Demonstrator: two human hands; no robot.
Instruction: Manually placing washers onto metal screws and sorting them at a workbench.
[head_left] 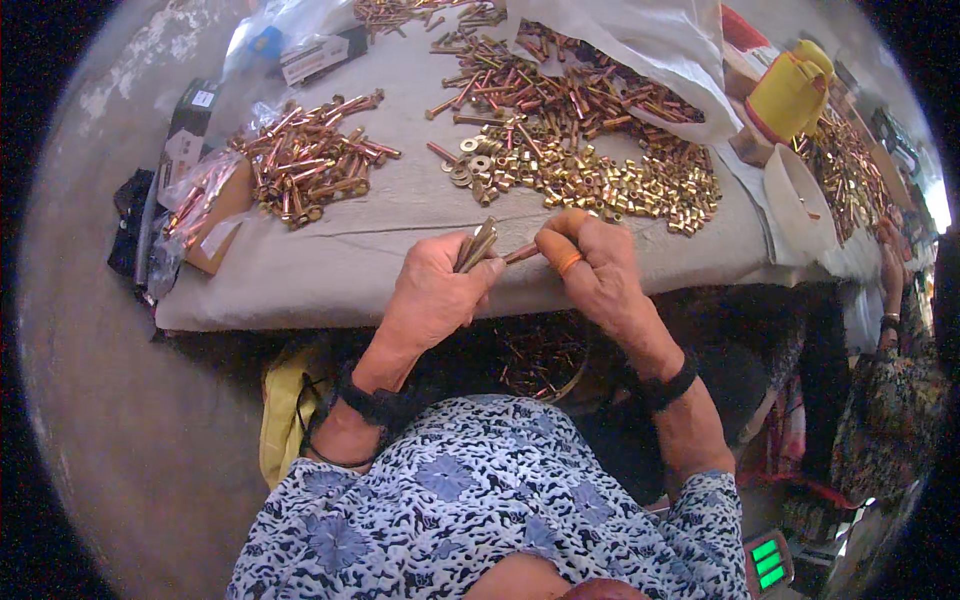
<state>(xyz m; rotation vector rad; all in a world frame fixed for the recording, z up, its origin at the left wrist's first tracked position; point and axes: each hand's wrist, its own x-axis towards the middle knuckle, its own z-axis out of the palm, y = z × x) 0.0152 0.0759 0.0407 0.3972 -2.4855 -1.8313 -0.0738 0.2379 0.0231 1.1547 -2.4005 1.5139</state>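
Observation:
My left hand is closed around several brass-coloured bolts, which stick up past its thumb. From its fingertips a single coppery bolt reaches across to my right hand, which pinches the other end. Orange covers wrap the thumb and forefinger of the right hand, and they hide that end of the bolt. Just beyond the hands lies a heap of short brass-coloured sleeves or nuts, with a few flat washers at its left side.
Loose bolts are heaped farther back on the cloth-covered table, with another bolt pile at left. Beside that stand a cardboard box and plastic bags. A yellow container is at right, near another person's arm.

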